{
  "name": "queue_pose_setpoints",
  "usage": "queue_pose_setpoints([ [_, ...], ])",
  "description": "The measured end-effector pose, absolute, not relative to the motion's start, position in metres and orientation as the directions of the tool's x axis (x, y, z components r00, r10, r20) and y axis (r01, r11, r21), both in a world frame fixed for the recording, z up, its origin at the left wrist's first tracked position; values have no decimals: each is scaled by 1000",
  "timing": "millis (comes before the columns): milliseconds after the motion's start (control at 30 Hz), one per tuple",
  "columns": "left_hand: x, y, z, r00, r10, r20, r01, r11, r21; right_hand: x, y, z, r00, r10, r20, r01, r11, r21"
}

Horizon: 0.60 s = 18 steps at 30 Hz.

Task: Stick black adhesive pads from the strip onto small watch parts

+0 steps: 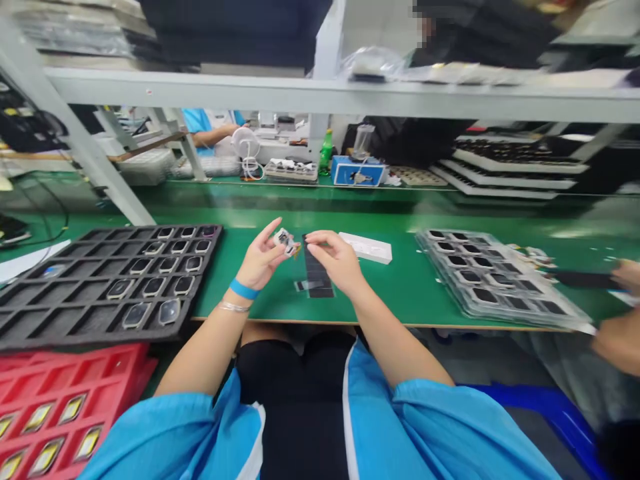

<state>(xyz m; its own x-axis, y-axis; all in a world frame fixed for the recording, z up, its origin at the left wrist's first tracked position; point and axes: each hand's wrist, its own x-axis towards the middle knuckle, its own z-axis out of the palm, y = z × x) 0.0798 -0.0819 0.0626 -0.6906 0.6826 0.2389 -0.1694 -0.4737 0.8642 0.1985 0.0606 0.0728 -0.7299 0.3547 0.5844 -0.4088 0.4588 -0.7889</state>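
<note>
My left hand [259,261] is raised over the green bench and grips a small smartwatch housing [284,239] between thumb and fingers. Its inner side shows, and a thin amber flex cable sticks out toward my right hand. My right hand [339,260] is pinched, thumb against fingertips, over the top end of a black strip [316,275]. Whatever lies between those fingertips is too small to make out. Across the strip's lower part lies a small clear film piece [303,285]. Just beyond my right hand sits a narrow white box [369,248].
At left, a black foam tray [103,259] holds several watch units; red trays [107,377] lie below it. A clear tray of dark screens [493,270] is at right, near another person's hand [627,275]. A grey shelf beam [280,92] crosses overhead. A blue box [356,172] stands behind.
</note>
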Motion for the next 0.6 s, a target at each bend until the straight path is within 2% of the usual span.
queue_pose_setpoints([
  [167,80,-70,70,-604,747,277,-223,-492,841,203,51,86,-671,253,697,-425,639,-641],
  [300,74,-56,70,-610,735,298,-208,-511,834,195,55,88,-601,230,766,-357,779,-515],
  [500,62,-32,60,-661,676,325,-133,-532,836,175,73,74,-546,192,815,-282,874,-395],
  [600,55,-21,55,-694,650,309,-117,-525,843,165,85,67,-588,187,787,-247,885,-395],
])
